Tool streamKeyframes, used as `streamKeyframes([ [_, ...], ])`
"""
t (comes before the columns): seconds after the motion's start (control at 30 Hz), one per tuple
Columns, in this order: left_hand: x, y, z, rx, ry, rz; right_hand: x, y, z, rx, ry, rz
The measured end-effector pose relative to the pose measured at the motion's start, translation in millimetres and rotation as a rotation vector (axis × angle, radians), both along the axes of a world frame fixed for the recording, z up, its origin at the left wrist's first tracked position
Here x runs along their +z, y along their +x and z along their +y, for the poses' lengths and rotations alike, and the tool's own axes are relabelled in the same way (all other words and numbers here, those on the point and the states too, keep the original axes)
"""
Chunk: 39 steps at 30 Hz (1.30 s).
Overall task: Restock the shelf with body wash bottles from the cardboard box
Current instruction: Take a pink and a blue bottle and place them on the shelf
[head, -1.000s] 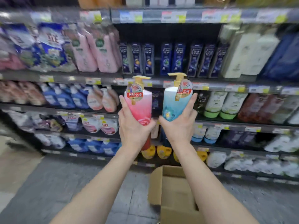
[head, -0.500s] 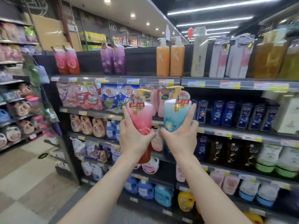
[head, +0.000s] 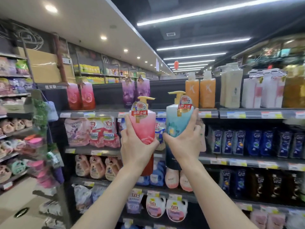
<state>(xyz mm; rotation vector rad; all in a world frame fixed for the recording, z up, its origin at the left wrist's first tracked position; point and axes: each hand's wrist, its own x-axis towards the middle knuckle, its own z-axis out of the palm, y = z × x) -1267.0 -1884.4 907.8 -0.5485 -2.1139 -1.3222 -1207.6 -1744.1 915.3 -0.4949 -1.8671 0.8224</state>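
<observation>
My left hand (head: 137, 146) grips a pink-to-red body wash bottle (head: 143, 124) with a gold pump, held upright. My right hand (head: 183, 142) grips a light blue-to-dark teal body wash bottle (head: 177, 119) with the same gold pump and red tag. Both bottles are raised side by side in front of the top shelf (head: 165, 114). On that shelf stand two matching red bottles (head: 81, 96) at the left and two purple ones (head: 136, 91) behind my bottles. The cardboard box is out of view.
Two orange bottles (head: 200, 93) and white and amber packs (head: 257, 91) fill the top shelf to the right. Lower shelves hold detergent pouches (head: 97, 131) and dark blue shampoo bottles (head: 247, 141). Another shelving unit (head: 14, 129) stands across the aisle at the left.
My view has swung upward from the floor and box to the top shelf. Both hands have carried the bottles up with it, up to the level of the top shelf edge.
</observation>
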Motion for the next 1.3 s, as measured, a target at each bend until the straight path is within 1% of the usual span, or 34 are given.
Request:
streamKeyframes([
  [0.13,9.8,-44.5,-14.7,-0.015,0.037,0.003,20.6,-43.5,-3.5,-0.006,0.025,0.020],
  [0.3,15.0,-101.3,-11.7,-0.029,0.076,0.027,45.2,-96.6,18.1,-0.024,0.063,0.063],
  [0.53,26.6,-187.1,15.1,-0.088,0.087,0.064,93.1,-191.9,76.5,-0.010,0.073,0.170],
  [0.73,39.3,-253.8,45.0,-0.138,0.091,0.065,125.7,-268.0,134.3,-0.065,0.083,0.175],
  [0.9,42.9,-291.8,64.1,-0.182,0.083,0.062,122.9,-316.0,171.3,-0.121,0.085,0.119],
  [1.07,45.3,-326.4,77.9,-0.246,0.093,0.081,109.5,-345.5,194.6,-0.139,0.088,0.079],
  [1.17,48.2,-337.0,83.3,-0.308,0.103,0.059,104.4,-357.4,202.5,-0.168,0.079,0.082],
  [1.3,50.4,-341.1,89.5,-0.376,0.104,0.068,96.6,-368.5,213.4,-0.229,0.111,0.034],
])
